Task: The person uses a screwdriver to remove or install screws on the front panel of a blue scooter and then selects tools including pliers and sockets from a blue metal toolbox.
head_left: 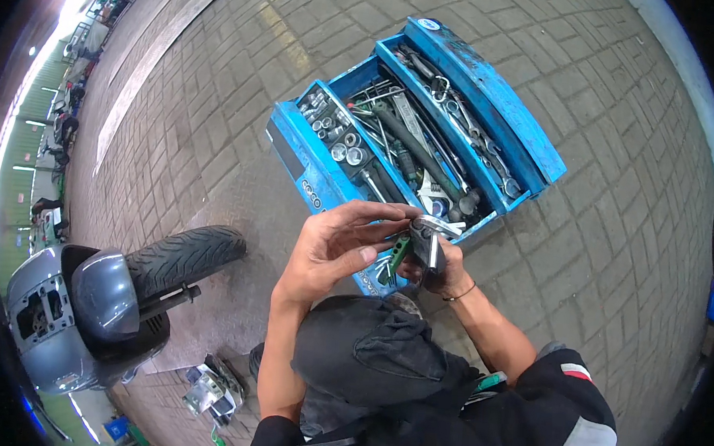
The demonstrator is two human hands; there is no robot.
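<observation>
My right hand (453,269) is closed around a dark grey part (429,248) with a shiny edge and a rounded silver metal piece (440,225) at its top. Its exact kind I cannot make out. Beside that part shows a green holder (398,255) with thin metal keys, like a hex key set; whether the same hand grips it is unclear. My left hand (332,242) has its fingers stretched out and its thumb apart. The fingertips reach the top of the dark part, perhaps touching it. Both hands are over the near edge of an open blue toolbox (327,176).
The toolbox trays hold sockets (340,151), combination wrenches (474,134) and a hammer (433,158). On the left stand a tire (196,252) and grey bodywork (107,296) of a scooter. Metal parts (212,392) lie on the paving (610,258) at lower left.
</observation>
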